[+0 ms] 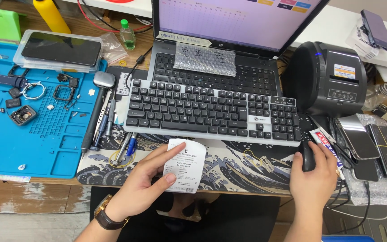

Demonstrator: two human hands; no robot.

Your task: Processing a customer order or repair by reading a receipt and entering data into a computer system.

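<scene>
The left hand (146,183) pinches a white paper receipt (183,165) between thumb and fingers at lower centre; thin and limp, it likely creases easily and is best held by its edge. The right hand (313,172) curls closed over a black mouse (308,154) at lower right, on a wave-printed desk mat (229,166) below the hard-keyed keyboard (211,110).

You sit at a worn wooden desk (27,197) under even light, grey floor (23,228) below its edge.
</scene>
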